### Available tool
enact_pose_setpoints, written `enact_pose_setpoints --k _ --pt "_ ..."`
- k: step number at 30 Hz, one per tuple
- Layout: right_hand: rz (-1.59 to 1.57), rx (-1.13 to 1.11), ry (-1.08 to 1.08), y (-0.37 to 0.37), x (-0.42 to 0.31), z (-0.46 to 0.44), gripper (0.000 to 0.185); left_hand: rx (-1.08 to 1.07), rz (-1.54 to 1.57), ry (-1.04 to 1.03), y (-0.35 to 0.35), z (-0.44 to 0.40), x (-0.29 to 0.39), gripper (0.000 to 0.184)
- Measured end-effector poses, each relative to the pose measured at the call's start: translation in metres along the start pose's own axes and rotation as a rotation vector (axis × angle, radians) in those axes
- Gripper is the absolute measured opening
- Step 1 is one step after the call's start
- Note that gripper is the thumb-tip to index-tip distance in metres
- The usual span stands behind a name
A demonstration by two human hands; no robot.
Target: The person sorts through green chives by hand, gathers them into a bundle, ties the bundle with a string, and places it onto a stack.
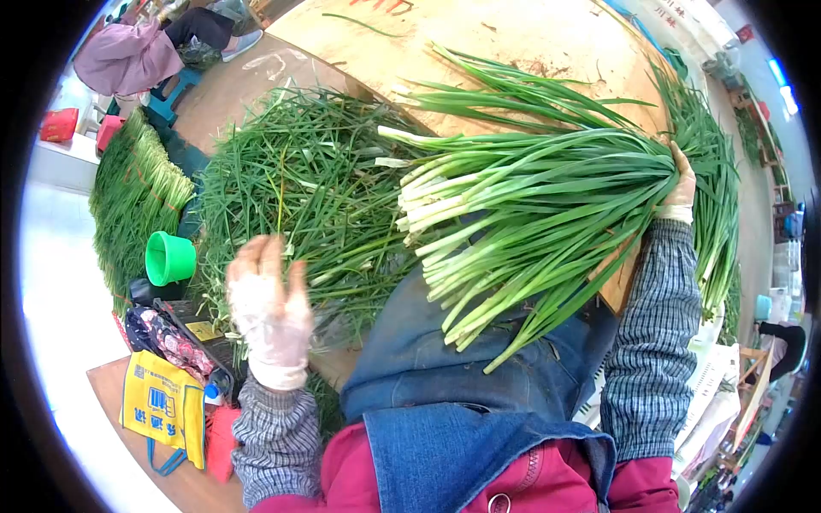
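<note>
My right hand (682, 184) is wrapped round the leafy end of a large bunch of garlic chives (547, 201). Their pale stem ends fan out to the left, over my lap and the table corner. My left hand (269, 308), in a whitish covering, is raised with thumb and fingers apart, and nothing shows in it. Behind that hand spreads a heap of loose green leaves and trimmings (299, 167). More chives (505, 94) lie on the wooden table (376, 38) beyond the held bunch, and others (714, 197) lie to its right.
At the left stand bundled chives (137, 184), a green bucket (170, 258) and a yellow bag (162, 402). A person in a pink top (128, 56) sits by a blue stool (175, 94) at the upper left. Another person (782, 346) is at the far right.
</note>
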State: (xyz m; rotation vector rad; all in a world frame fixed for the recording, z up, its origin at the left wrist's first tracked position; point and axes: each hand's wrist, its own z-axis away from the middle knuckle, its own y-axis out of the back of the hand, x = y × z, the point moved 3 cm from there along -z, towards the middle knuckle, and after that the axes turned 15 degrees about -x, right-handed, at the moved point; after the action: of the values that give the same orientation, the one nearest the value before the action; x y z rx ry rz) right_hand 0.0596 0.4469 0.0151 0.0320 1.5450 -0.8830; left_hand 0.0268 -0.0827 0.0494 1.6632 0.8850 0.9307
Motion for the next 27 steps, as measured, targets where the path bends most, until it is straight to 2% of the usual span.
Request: enact_pose_setpoints --k 1,3,5,7,8,9,11,12,13,14,15,16,17,19,21,27 --pt "0.011 0.033 -0.007 0.0 0.001 0.001 0.018 -0.027 0.278 -0.066 -0.002 -0.002 0.012 0.037" --pt "0.0 -0.018 -0.012 -0.006 0.002 0.002 0.018 -0.602 0.84 0.231 -0.018 -0.012 0.049 0.037" --pt "-0.012 -0.059 -0.007 -0.009 0.001 0.004 0.018 -0.995 1.267 0.316 -0.042 -0.02 0.078 0.035" --pt "-0.028 -0.069 -0.018 -0.002 0.001 0.0 0.018 -0.861 1.885 0.402 -0.056 -0.018 0.105 0.03" --pt "-0.043 -0.078 -0.028 -0.002 0.001 0.001 0.017 -1.113 1.793 0.411 -0.053 -0.018 0.098 0.025" --pt "-0.059 -0.09 -0.037 -0.003 0.001 0.001 0.017 -1.094 1.768 0.444 -0.044 -0.017 0.098 0.02" --pt "-0.025 -0.065 -0.018 0.001 0.001 -0.002 0.016 -1.169 1.48 0.367 -0.04 -0.016 0.088 0.017" --pt "-0.011 -0.057 -0.004 0.002 0.0 -0.005 0.016 -1.016 1.405 0.317 -0.04 -0.012 0.082 0.014" --pt "-0.017 -0.059 -0.005 0.001 0.0 -0.005 0.015 -1.003 1.266 0.317 -0.032 -0.014 0.066 0.015" --pt "-0.023 -0.056 -0.005 -0.002 0.0 -0.003 0.015 -0.823 1.072 0.223 -0.034 -0.013 0.04 0.014" --pt "-0.029 -0.052 -0.006 -0.002 0.001 -0.002 0.015 -0.477 0.763 0.178 -0.043 -0.004 0.005 0.012" --pt "-0.046 -0.07 -0.029 0.006 0.003 -0.01 0.015 -0.41 0.625 0.245 -0.031 0.003 -0.008 0.012" --pt "-0.037 -0.077 -0.032 0.005 0.001 -0.009 0.015 -0.437 0.644 0.327 -0.01 0.004 0.004 0.006" --pt "-0.061 -0.108 -0.024 -0.003 -0.002 -0.004 0.015 -0.228 0.644 -0.287 0.001 0.007 0.046 0.005" --pt "-0.055 -0.044 -0.007 0.002 0.001 -0.009 0.014 -0.197 0.562 -0.513 0.003 0.003 0.086 0.014" --pt "-0.053 -0.055 -0.003 0.003 0.004 -0.01 0.014 -0.113 0.256 -0.802 -0.027 -0.04 0.148 0.019"
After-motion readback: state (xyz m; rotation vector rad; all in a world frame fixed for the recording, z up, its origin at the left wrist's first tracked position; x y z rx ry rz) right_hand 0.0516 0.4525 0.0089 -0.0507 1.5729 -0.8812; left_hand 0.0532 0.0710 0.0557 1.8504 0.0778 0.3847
